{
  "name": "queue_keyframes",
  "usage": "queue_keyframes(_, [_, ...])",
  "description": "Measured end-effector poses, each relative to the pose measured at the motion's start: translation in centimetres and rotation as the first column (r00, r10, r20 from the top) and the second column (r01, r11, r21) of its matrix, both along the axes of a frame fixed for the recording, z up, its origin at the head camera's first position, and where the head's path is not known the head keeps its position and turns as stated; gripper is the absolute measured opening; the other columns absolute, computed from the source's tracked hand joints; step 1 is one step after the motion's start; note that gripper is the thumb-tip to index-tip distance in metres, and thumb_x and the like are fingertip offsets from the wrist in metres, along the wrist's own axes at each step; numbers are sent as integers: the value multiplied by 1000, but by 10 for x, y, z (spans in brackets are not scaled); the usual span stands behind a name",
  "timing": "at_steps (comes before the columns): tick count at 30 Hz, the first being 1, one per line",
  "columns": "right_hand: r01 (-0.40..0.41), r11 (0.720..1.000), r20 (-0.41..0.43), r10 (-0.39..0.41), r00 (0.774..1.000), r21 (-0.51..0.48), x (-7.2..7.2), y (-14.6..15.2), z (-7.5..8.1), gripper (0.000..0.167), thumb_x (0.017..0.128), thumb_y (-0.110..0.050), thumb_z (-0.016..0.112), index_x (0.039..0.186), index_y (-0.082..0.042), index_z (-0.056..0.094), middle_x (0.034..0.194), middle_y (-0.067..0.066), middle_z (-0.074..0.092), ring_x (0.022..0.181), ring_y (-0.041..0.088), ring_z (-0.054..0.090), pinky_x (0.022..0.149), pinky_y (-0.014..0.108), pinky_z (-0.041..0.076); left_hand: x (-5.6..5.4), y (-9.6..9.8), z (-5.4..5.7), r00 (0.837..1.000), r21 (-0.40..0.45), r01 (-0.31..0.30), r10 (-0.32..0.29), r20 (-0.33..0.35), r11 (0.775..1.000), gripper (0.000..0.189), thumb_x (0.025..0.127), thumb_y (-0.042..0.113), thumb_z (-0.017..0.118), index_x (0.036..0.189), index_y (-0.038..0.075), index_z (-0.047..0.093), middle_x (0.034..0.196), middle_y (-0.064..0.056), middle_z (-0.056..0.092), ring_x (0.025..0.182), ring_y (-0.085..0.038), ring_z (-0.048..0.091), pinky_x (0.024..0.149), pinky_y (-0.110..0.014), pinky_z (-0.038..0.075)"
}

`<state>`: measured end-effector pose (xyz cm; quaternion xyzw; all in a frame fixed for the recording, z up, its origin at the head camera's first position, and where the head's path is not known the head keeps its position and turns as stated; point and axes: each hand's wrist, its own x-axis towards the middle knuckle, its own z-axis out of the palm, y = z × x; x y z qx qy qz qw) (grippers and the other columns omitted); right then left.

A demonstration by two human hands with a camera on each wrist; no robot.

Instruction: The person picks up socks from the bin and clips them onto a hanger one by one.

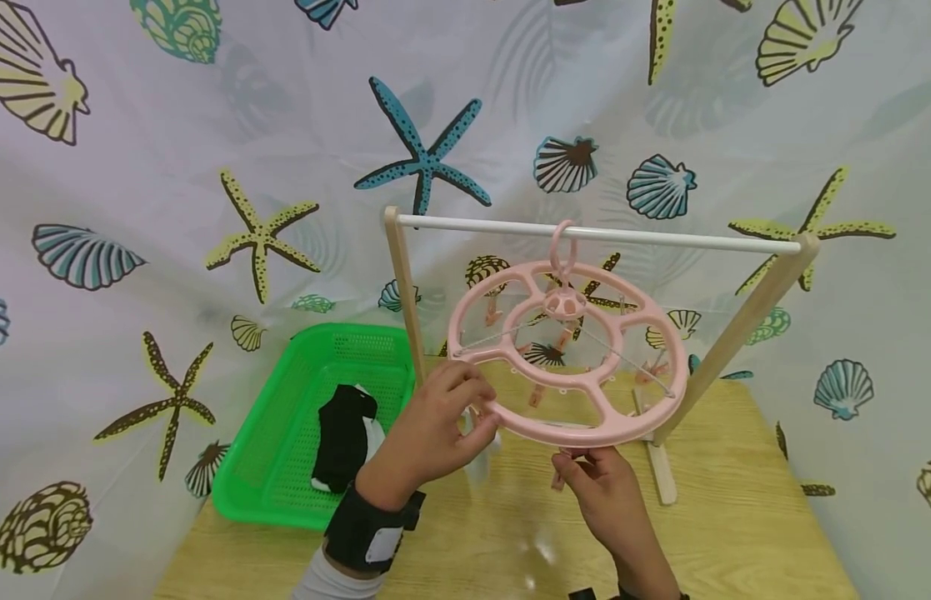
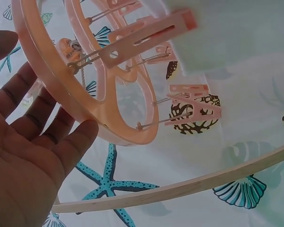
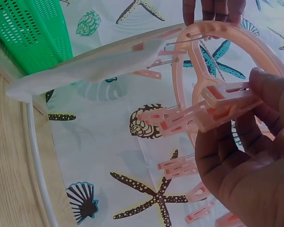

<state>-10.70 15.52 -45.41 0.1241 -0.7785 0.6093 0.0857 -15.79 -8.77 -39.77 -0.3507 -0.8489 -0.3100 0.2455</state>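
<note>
A round pink clip hanger (image 1: 536,429) hangs by its hook from a white rod, tilted toward me. At its near left rim, my left hand (image 1: 438,425) holds the edge with thumb and fingers. Below the front rim, my right hand (image 1: 608,492) pinches a pink clothespin (image 3: 227,97) between thumb and fingers. That clothespin's jaws have nothing visible between them. A white piece of cloth (image 3: 104,68) hangs from another clothespin (image 2: 151,38) near the left hand. More clothespins (image 3: 177,165) dangle around the hanger on short cords.
The white rod (image 1: 660,239) rests on two wooden posts (image 1: 743,333) over a wooden table (image 1: 525,550). To the left stands a green basket (image 1: 273,442) with black and white cloth items (image 1: 345,437) inside. A patterned curtain (image 1: 510,100) is behind.
</note>
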Motion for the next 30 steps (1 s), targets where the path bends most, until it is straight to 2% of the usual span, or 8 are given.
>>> queue_keyframes(9, [42, 998, 49, -40, 998, -39, 0, -5, -4, 9, 97, -9, 65, 103, -2, 64, 88, 7, 61, 70, 21, 62, 65, 30, 53, -3, -2, -8, 1000, 29, 22, -21, -18, 999, 12, 91, 18, 70, 100, 10, 70, 114, -3, 60, 108, -20, 54, 97, -36, 46])
queue_keyframes(13, [56, 997, 28, -54, 998, -61, -2, -6, -3, 6, 96, -7, 65, 101, -2, 64, 87, 8, 61, 69, 21, 62, 65, 30, 53, -5, -5, -12, 999, 114, 34, -29, -40, 993, 21, 90, 13, 73, 110, 6, 68, 123, -11, 57, 120, -27, 52, 101, -40, 45])
queue_keyframes(16, [68, 995, 38, -65, 997, -76, -4, -8, -3, 6, 96, -6, 65, 98, -1, 64, 86, 8, 61, 68, 21, 63, 65, 30, 53, 0, -14, -26, 999, 207, -21, 29, -39, 978, 26, 89, 9, 72, 114, 5, 66, 126, -13, 56, 123, -29, 51, 100, -44, 45])
queue_keyframes(19, [75, 993, 79, -68, 995, -89, -3, -11, -4, 8, 95, -7, 66, 98, 1, 63, 85, 8, 62, 69, 21, 64, 66, 30, 52, 6, -35, -51, 990, 220, -129, 137, -19, 967, 26, 88, 6, 72, 113, 4, 67, 123, -14, 57, 119, -30, 53, 95, -46, 48])
queue_keyframes(22, [70, 993, 110, -60, 992, -92, -2, -11, -5, 10, 96, -9, 67, 98, 0, 63, 84, 8, 62, 70, 21, 64, 67, 31, 53, 8, -65, -79, 970, 117, -245, 242, 37, 963, 24, 86, 5, 74, 110, 4, 67, 119, -14, 58, 115, -32, 53, 90, -47, 49])
queue_keyframes(25, [66, 995, 103, -58, 993, -69, -2, -8, -6, 10, 96, -11, 66, 99, -3, 63, 83, 8, 63, 74, 21, 63, 67, 31, 53, 5, -96, -99, 939, 17, -311, 304, 162, 950, 21, 87, 5, 74, 107, 5, 68, 115, -13, 60, 110, -33, 55, 84, -48, 50])
queue_keyframes(27, [71, 996, 96, -66, 993, -52, -2, -6, -7, 8, 96, -12, 66, 99, -5, 63, 82, 8, 63, 75, 21, 63, 67, 31, 53, 1, -115, -106, 905, -10, -341, 332, 266, 940, 18, 89, 5, 73, 106, 4, 69, 113, -14, 60, 104, -33, 58, 81, -48, 50])
queue_keyframes(30, [80, 996, 91, -77, 993, -40, -3, -3, -7, 6, 97, -11, 65, 99, -5, 62, 81, 8, 63, 74, 21, 63, 67, 30, 53, -12, -137, -105, 848, -22, -379, 357, 393, 925, 17, 93, 8, 67, 107, 0, 68, 112, -18, 61, 97, -36, 61, 79, -51, 50])
